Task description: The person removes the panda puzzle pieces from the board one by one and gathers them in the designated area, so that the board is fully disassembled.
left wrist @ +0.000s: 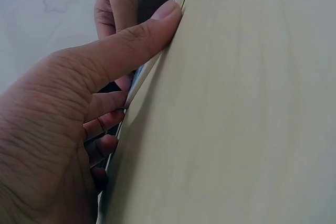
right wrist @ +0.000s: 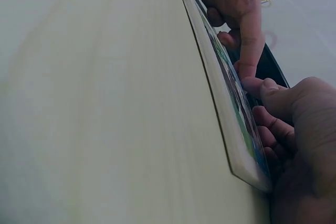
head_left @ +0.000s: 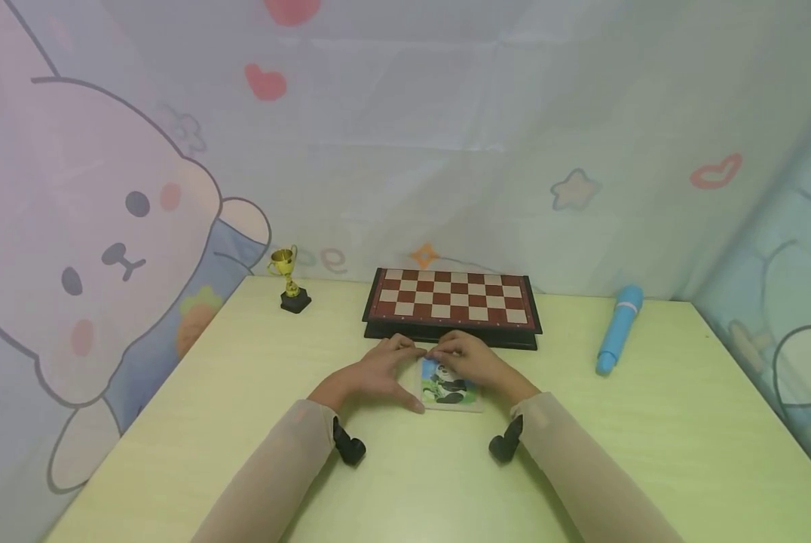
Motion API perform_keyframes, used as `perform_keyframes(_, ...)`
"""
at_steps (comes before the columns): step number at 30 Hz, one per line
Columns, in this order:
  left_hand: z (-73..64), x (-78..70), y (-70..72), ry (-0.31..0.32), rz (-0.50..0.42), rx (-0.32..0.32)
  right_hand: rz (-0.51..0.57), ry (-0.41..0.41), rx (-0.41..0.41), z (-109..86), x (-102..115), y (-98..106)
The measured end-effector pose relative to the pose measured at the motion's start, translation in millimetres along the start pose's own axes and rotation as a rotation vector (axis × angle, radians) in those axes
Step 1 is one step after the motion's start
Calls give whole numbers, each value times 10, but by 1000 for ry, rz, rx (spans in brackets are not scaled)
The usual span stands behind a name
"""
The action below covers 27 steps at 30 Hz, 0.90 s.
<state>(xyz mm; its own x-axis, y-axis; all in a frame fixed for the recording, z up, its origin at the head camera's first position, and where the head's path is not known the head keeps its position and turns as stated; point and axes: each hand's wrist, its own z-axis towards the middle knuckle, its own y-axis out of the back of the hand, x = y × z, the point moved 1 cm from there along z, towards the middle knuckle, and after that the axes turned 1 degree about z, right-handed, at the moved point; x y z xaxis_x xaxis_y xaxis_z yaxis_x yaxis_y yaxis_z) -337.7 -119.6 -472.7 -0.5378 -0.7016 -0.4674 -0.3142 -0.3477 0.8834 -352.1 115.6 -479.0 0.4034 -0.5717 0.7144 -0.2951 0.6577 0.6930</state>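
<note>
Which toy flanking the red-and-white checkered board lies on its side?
The long light-blue microphone, right of the board; the two-handled gold trophy stands upright.

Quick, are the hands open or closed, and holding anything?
Left hand: open, spread at the edge of the panda picture.
Right hand: curled over it; can't tell whether anything is pinched.

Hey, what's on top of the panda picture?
From the head view, the right hand reaches over the upper right of the panda picture, while its lower part shows uncovered. Whatever lies beneath that hand is covered, so I can't tell.
</note>
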Motion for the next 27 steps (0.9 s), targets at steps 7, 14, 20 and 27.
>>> perform_keyframes(7,3,-12,2,-3,4,-1,70,20,-9,2,-36,6)
perform_keyframes(14,7,-19,23,-9,10,-6,118,21,-41,10,-54,-13)
perform_keyframes(20,-11,-9,-5,5,2,2,101,23,-72,-35,-30,-57)
perform_keyframes(27,-33,-22,-7,-11,14,-3,76,22,-57,-80,81,6)
